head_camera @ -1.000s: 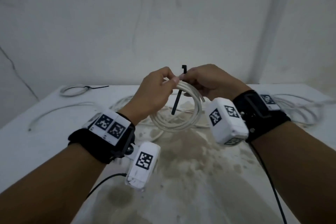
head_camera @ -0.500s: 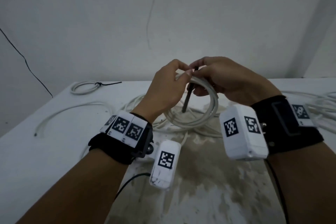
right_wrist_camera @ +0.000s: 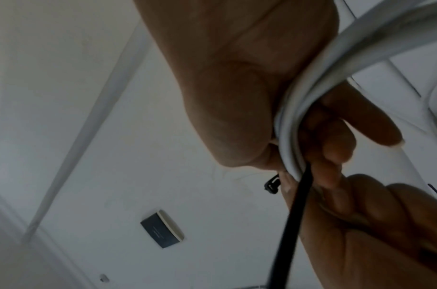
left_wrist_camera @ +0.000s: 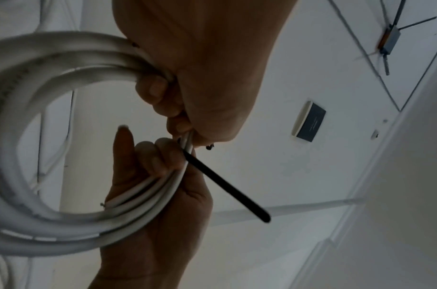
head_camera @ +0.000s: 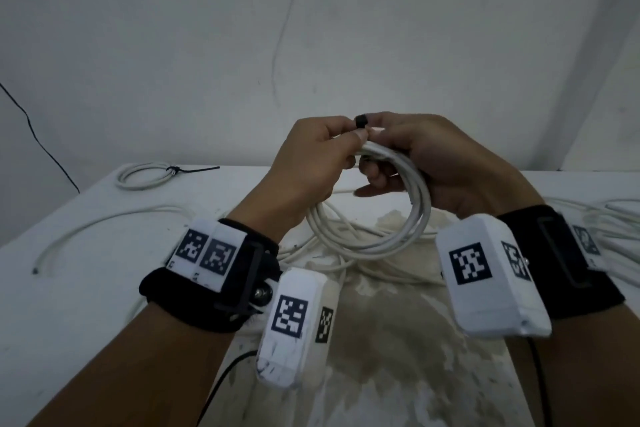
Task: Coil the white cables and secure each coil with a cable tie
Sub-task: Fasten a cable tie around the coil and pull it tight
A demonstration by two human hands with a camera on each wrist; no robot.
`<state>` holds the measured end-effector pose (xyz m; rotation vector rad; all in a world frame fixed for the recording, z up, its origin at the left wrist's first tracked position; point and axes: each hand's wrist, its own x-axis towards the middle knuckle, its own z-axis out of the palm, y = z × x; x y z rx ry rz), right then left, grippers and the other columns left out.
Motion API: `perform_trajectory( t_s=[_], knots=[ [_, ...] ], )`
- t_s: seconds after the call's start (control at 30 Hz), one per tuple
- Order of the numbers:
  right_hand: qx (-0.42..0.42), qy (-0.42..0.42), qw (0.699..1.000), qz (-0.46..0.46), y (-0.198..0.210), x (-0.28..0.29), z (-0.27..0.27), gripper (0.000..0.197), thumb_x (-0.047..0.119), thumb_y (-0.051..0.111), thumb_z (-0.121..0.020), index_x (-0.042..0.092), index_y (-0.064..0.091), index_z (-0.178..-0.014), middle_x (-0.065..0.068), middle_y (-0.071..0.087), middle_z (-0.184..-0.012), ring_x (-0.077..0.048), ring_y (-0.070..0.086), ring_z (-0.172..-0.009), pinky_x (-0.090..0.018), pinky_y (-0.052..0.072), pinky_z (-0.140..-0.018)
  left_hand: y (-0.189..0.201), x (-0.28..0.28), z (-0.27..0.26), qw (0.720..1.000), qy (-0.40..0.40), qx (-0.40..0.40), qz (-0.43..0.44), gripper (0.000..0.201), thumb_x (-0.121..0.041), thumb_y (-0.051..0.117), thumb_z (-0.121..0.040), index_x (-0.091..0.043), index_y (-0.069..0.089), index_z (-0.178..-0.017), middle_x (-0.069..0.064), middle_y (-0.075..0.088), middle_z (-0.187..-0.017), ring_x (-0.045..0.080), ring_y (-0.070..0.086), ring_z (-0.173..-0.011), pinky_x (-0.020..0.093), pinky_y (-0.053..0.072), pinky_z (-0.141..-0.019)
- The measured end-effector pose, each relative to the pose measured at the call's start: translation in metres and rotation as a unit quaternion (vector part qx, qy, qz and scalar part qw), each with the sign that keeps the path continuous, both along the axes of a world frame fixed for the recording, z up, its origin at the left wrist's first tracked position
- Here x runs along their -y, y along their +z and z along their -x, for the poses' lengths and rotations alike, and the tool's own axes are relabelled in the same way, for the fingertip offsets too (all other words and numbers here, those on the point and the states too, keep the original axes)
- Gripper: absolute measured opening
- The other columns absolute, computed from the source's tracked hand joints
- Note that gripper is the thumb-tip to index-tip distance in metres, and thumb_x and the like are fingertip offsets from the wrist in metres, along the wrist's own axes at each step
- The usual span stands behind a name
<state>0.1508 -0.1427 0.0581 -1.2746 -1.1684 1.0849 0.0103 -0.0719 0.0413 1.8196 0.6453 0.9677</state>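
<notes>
Tie (head_camera: pixel 361 121) raised; hands (head_camera: pixel 313 163) grip coil (head_camera: pixel 398 236).

Cable tie (head_camera: pixel 361 122): head now above the coil (head_camera: pixel 398 229) top, no tail hanging across the coil opening | both hands raised

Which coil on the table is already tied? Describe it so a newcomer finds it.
Start at the white table and go to its far left corner. A small flat coil of white cable lies there alone. Unlike the loose cables mid-table, it has a black cable tie cinched on it, tail pointing right.
</notes>
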Motion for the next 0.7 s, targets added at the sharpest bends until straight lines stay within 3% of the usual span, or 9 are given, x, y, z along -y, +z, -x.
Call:
perform_trajectory(
  t_s=[0.1, 0.2, 0.27, 0.37, 0.43, 0.53, 0.57, 0.63, 0.7],
  knots=[
    [0.114, -0.068, 0.99, -0.036, 0.002, -0.001, 0.001, 0.03, 0.017, 0.052, -0.1, 0.018, 0.057, -0.13, -0.012, 0.074, -0.096, -0.027, 0.072, -0.085, -0.053, 0.058, -0.087, 0.004, -0.004, 0.004, 0.999, 0.048, 0.013, 0.002, 0.022, -0.016, 0.056, -0.098, -0.006, 0.074, -0.095, -0.015, 0.047, -0.043, 0.001, 0.04, -0.033, 0.009, 0.027, -0.037],
    [0.326, -0.063, 0.935, -0.126, 0.01, 0.003, -0.002, 0.037, 0.01, 0.064, -0.09, 0.034, 0.065, -0.119, 0.008, 0.064, -0.121, -0.01, 0.062, -0.11, -0.027, 0.053, -0.082, 0.008, -0.013, 0.014, 0.994, 0.088, 0.032, 0.053, 0.021, -0.018, 0.058, -0.096, -0.013, 0.077, -0.09, -0.007, 0.043, -0.049, 0.005, 0.031, -0.036, 0.018, 0.022, -0.038],
    [0.381, -0.01, 0.912, -0.15, 0.012, 0.004, 0.004, 0.034, 0.016, 0.075, -0.084, 0.033, 0.071, -0.113, 0.012, 0.063, -0.122, -0.002, 0.057, -0.115, -0.02, 0.046, -0.084, 0.008, -0.016, 0.019, 0.992, 0.093, 0.034, 0.077, 0.024, -0.017, 0.058, -0.095, -0.016, 0.073, -0.076, -0.004, 0.041, -0.053, 0.009, 0.026, -0.041, 0.02, 0.018, -0.04],
    [0.343, -0.073, 0.903, -0.246, 0.003, -0.01, 0.016, 0.014, 0.022, 0.078, -0.084, 0.017, 0.078, -0.097, 0.004, 0.074, -0.1, -0.007, 0.067, -0.099, -0.034, 0.053, -0.089, 0.009, -0.013, 0.019, 0.993, 0.083, 0.023, 0.084, 0.023, -0.017, 0.059, -0.093, -0.009, 0.069, -0.074, -0.003, 0.038, -0.053, 0.012, 0.022, -0.045, 0.021, 0.016, -0.041],
    [0.284, -0.139, 0.905, -0.286, 0.001, -0.016, 0.024, 0.01, 0.018, 0.071, -0.09, 0.01, 0.076, -0.089, -0.002, 0.076, -0.084, -0.016, 0.072, -0.084, -0.041, 0.056, -0.082, 0.009, -0.011, 0.017, 0.994, 0.07, 0.02, 0.088, 0.023, -0.021, 0.062, -0.092, -0.002, 0.07, -0.082, -0.002, 0.035, -0.054, 0.013, 0.019, -0.046, 0.022, 0.014, -0.043],
    [0.208, -0.2, 0.92, -0.267, 0.001, -0.02, 0.027, 0.017, 0.014, 0.054, -0.1, 0.007, 0.069, -0.099, -0.002, 0.068, -0.066, -0.013, 0.068, -0.067, -0.027, 0.055, -0.072, 0.01, -0.006, 0.014, 0.996, 0.057, 0.005, 0.074, 0.022, -0.021, 0.06, -0.095, -0.007, 0.075, -0.085, -0.002, 0.037, -0.053, 0.011, 0.021, -0.041, 0.02, 0.016, -0.042],
    [0.232, -0.22, 0.911, -0.259, 0.002, -0.021, 0.026, 0.022, 0.015, 0.048, -0.102, 0.006, 0.068, -0.105, 0.001, 0.063, -0.062, -0.01, 0.063, -0.063, -0.023, 0.052, -0.071, 0.01, -0.005, 0.012, 0.996, 0.056, -0.004, 0.063, 0.022, -0.019, 0.058, -0.095, -0.01, 0.076, -0.086, 0.0, 0.04, -0.054, 0.01, 0.023, -0.039, 0.018, 0.017, -0.04],
    [0.336, -0.24, 0.874, -0.255, 0.001, -0.024, 0.025, 0.031, 0.019, 0.043, -0.102, 0.005, 0.069, -0.113, 0.007, 0.059, -0.065, -0.008, 0.057, -0.068, -0.028, 0.051, -0.08, 0.009, -0.002, 0.01, 0.997, 0.06, -0.017, 0.041, 0.024, -0.016, 0.056, -0.096, -0.013, 0.076, -0.083, 0.007, 0.049, -0.06, 0.008, 0.026, -0.035, 0.016, 0.02, -0.037],
    [0.409, -0.237, 0.847, -0.244, 0.004, -0.022, 0.021, 0.029, 0.021, 0.049, -0.1, 0.013, 0.072, -0.116, 0.011, 0.062, -0.072, 0.003, 0.056, -0.069, -0.025, 0.05, -0.082, 0.007, -0.004, 0.01, 0.996, 0.075, -0.022, 0.033, 0.025, -0.015, 0.056, -0.095, -0.014, 0.076, -0.081, 0.01, 0.053, -0.064, 0.007, 0.027, -0.033, 0.015, 0.021, -0.036]
  ],
)
